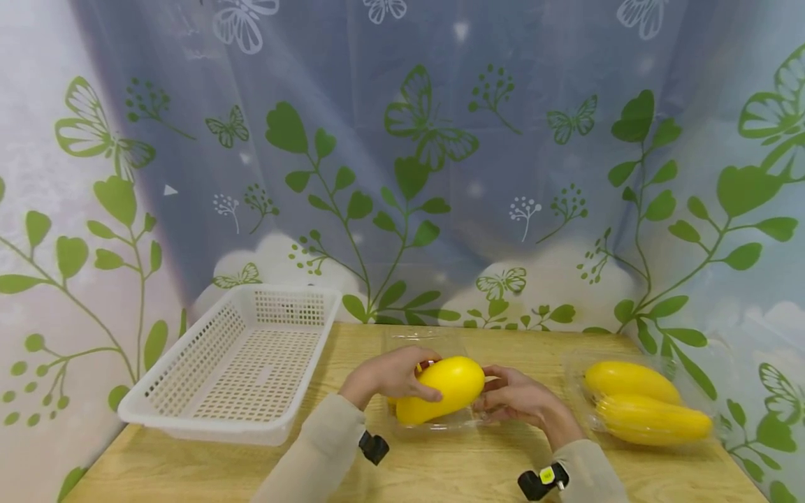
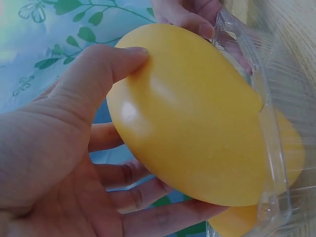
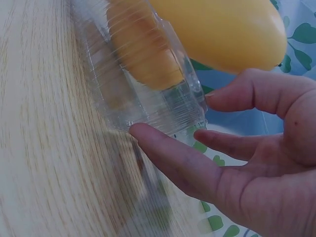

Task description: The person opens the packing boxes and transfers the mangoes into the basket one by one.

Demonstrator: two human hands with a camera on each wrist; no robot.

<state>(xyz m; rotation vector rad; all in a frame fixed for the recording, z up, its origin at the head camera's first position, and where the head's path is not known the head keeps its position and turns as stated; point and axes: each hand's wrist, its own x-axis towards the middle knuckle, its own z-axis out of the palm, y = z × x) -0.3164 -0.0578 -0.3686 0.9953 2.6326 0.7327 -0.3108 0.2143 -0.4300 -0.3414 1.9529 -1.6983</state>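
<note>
My left hand (image 1: 402, 377) grips a smooth yellow mango (image 1: 449, 388), thumb on its near side and fingers spread around its far side. The mango is held tilted over a clear plastic box (image 1: 462, 419) on the table. Inside that box lies another yellow mango (image 3: 143, 49), seen through the ribbed wall in the right wrist view and mostly covered in the head view. At the box's right end, my right hand (image 1: 518, 398) holds its edge, with the thumb at the rim and fingertips (image 3: 140, 132) against the outer wall.
A white perforated plastic basket (image 1: 283, 423) stands on the left of the wooden table (image 1: 503, 468). On the right, another clear box (image 1: 572, 363) contains two yellow fruits (image 1: 654, 419). A curtain (image 1: 402, 175) printed with leaves and butterflies hangs behind the table.
</note>
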